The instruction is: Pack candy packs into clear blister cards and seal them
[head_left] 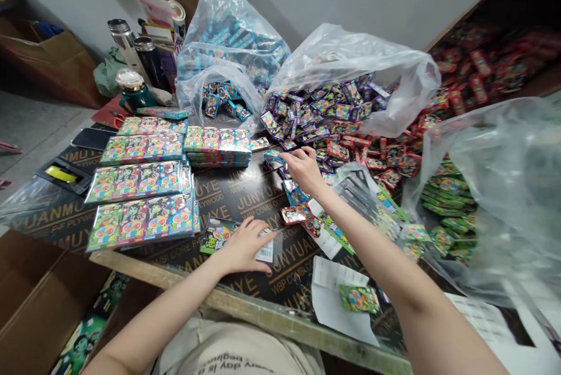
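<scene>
My left hand [244, 245] lies flat on a green printed card [218, 234] near the front edge of the dark plywood table [236, 194], fingers over a white slip. My right hand [304, 169] reaches forward to the edge of a heap of small purple packets [315, 109] and touches a blue packet [274, 158] with its fingertips. A red packet [296, 213] and a blue packet [293, 193] lie below that hand. Whether the fingers have closed on the packet is not visible.
Rows of finished packet cards [144, 185] are stacked at the left. Clear bags hold blue packets [232, 48], purple packets and green packets [451, 205]. Red packets [394, 156] spill at the right. Flasks [131, 48] stand at the back left; an open carton [39, 299] sits below left.
</scene>
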### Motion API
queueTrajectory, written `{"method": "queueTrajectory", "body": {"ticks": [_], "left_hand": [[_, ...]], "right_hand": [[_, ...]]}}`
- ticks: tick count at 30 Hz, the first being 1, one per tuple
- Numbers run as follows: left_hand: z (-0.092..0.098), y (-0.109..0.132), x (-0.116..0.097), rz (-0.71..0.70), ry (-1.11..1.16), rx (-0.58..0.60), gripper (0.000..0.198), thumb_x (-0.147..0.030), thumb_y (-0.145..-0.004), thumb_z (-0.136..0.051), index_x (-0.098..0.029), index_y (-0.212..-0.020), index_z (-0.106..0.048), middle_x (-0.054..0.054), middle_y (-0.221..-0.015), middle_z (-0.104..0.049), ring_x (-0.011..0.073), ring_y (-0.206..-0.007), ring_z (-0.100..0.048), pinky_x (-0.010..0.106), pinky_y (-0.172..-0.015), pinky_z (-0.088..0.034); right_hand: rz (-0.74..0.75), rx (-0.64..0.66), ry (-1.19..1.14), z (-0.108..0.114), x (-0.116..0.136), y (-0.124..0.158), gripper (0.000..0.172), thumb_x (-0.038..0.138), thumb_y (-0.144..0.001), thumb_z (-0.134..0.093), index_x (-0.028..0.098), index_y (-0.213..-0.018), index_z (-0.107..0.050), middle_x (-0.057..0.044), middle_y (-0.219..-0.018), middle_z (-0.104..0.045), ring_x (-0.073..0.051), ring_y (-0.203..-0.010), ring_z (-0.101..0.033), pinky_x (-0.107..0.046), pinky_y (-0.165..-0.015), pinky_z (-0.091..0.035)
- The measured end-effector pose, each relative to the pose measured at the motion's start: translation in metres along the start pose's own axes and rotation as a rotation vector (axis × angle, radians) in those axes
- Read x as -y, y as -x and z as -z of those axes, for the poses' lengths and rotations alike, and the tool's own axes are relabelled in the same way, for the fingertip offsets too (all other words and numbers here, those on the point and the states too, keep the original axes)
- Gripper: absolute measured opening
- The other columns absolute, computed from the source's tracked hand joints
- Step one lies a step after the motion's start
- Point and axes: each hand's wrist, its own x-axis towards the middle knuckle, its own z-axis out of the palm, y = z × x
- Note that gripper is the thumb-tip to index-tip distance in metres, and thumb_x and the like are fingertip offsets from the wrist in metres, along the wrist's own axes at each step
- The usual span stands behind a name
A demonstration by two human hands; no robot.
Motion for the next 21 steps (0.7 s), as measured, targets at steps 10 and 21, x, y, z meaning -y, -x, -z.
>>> {"method": "queueTrajectory", "body": {"ticks": [10, 21], "left_hand": [[0.04, 0.0, -0.036, 0.676, 1.38, -0.101, 0.052, -0.032, -0.052, -0.086, -0.009, -0.096, -0.07, 0.009, -0.084, -0.071, 0.0135, -0.062, -0.064, 0.023, -0.056, -0.053], [-0.008, 0.012, -0.058, 0.601, 1.078, -0.308, 0.052, -0.04, -0.059, -0.082, -0.012, -0.098, -0.063, 0.009, -0.084, -0.071, 0.02, -0.075, -0.068, 0.036, -0.073, -0.056]], "right_hand": [[-0.146, -0.12, -0.783, 0.063, 0.103, 0.12, 0.033, 0.011, -0.082, -0.048, 0.031, -0.09, -0.073, 0.0, -0.12, -0.066, -0.025, -0.12, -0.051, -0.05, -0.101, -0.04], [-0.254, -0.284, -0.457, 0.048, 0.148, 0.168, 0.075, 0.029, -0.07, -0.07, 0.028, -0.138, -0.038, -0.011, -0.128, -0.05, -0.031, -0.12, -0.047, -0.049, -0.101, -0.04]]}}
